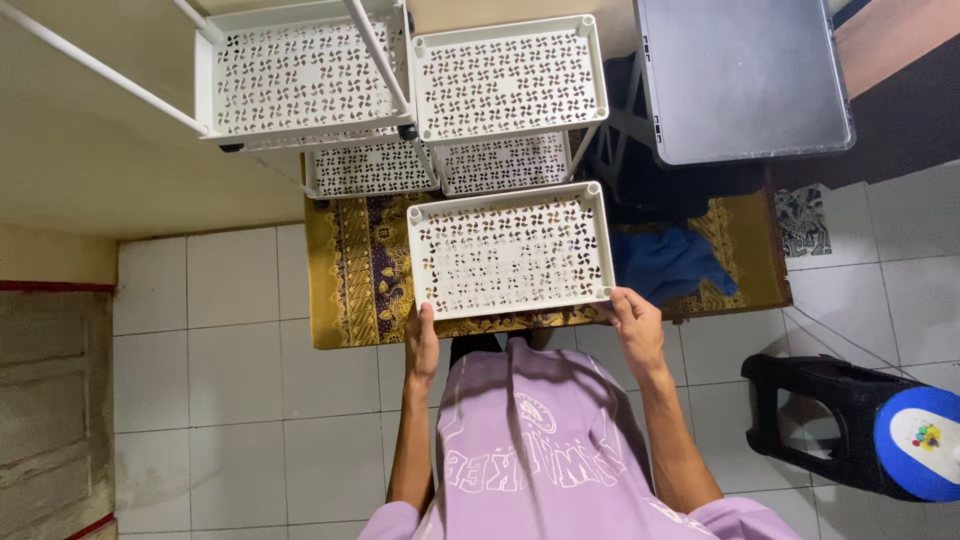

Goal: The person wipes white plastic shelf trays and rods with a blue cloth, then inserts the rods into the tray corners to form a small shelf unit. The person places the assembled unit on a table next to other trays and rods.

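I hold a white perforated plastic shelf tray point(510, 250) level in front of me with both hands. My left hand point(421, 342) grips its near left corner, and my right hand point(636, 325) grips its near right corner. Beyond it stands a white shelf rack with a matching top tray point(508, 76) and a lower tray point(503, 163). A second rack with a similar tray point(300, 70) stands to the left, with thin white poles point(100, 68) crossing it.
A gold and purple patterned rug point(355, 270) lies on the white tiled floor point(240, 400). A grey table top point(745, 75) is at the upper right, blue cloth point(665, 262) below it, and a black stool point(840, 420) with a blue and white lid point(920, 440) at the lower right.
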